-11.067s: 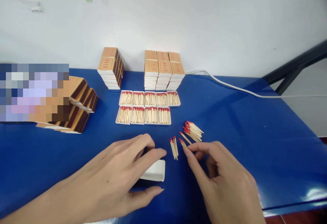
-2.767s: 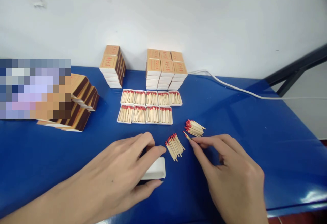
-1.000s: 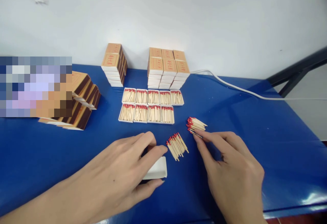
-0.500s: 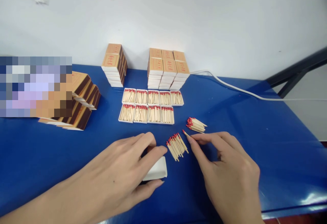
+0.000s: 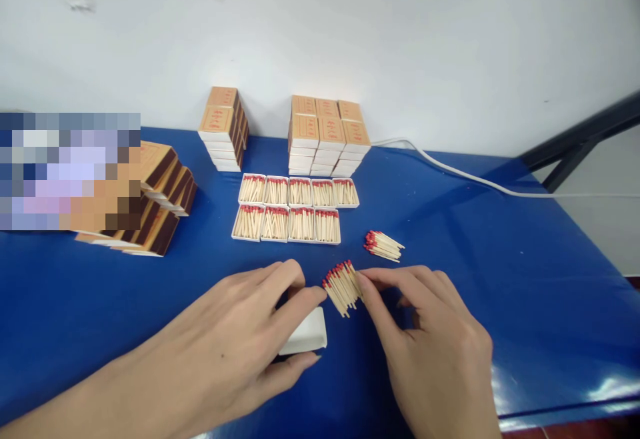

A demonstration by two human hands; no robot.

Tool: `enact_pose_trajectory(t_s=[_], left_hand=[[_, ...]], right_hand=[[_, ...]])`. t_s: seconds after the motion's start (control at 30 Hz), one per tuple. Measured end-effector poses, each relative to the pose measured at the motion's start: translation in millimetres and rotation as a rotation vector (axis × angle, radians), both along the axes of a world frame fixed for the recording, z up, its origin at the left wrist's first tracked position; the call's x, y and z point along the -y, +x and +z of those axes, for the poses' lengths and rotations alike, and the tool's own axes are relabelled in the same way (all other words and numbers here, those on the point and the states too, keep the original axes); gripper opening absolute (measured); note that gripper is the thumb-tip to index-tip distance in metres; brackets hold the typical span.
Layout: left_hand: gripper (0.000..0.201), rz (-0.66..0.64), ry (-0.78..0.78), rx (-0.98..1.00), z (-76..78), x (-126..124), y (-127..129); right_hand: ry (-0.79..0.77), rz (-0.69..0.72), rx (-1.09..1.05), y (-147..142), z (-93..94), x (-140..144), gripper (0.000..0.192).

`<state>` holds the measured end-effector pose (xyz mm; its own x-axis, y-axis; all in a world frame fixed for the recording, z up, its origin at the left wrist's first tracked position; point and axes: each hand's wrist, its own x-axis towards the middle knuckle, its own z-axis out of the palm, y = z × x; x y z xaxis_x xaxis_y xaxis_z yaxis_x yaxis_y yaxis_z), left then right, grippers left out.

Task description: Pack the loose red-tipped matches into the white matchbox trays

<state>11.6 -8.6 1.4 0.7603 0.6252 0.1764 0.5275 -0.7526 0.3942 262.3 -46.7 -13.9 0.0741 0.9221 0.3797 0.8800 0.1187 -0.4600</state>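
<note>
My left hand (image 5: 255, 335) is curled over a white matchbox tray (image 5: 307, 332), its thumb by the near side and a forefinger over the far side. The palm hides much of the tray. That forefinger's tip reaches the left edge of a small row of red-tipped matches (image 5: 343, 289) lying on the table. On the row's right edge, my right hand (image 5: 425, 332) has thumb and forefinger pinched together at a match, mostly hidden by the fingertips. A second loose bunch of matches (image 5: 384, 245) lies just beyond the right hand.
Several filled matchbox trays (image 5: 287, 223) stand in two rows farther back. Behind them are stacked closed matchboxes (image 5: 327, 135) and a smaller stack (image 5: 223, 129) against the wall. More matchboxes (image 5: 160, 199) are piled at left beside a blurred patch. A white cable (image 5: 465, 175) crosses the blue table (image 5: 500, 245).
My right hand has moved left, bringing the pinched match against the right edge of the match row. The row has shifted slightly left. My left hand stays in place.
</note>
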Motion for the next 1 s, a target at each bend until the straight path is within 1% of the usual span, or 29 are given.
enact_pose_trajectory(t_s=[0.13,0.3,0.43,0.53,0.7,1.0], left_hand=[[0.046,-0.002,-0.002,0.003,-0.4,0,0],[0.047,0.001,-0.012,-0.006,0.8,-1,0],[0.047,-0.001,-0.012,-0.01,1.4,-1,1],[0.047,0.001,-0.008,-0.01,1.2,-1,1],[0.046,0.0,0.001,-0.01,1.8,0,0],[0.051,0.001,0.003,-0.008,1.3,1,0]], right_hand=[[-0.022,0.024,-0.028,2,3.0,-1,0.013],[0.076,-0.069,0.071,19,4.8,-8,0.012],[0.077,-0.065,0.111,29,0.1,-14,0.015],[0.069,-0.056,0.112,30,-2.6,-14,0.015],[0.084,-0.057,0.111,29,-1.9,-15,0.014],[0.058,-0.059,0.106,27,-2.7,-17,0.019]])
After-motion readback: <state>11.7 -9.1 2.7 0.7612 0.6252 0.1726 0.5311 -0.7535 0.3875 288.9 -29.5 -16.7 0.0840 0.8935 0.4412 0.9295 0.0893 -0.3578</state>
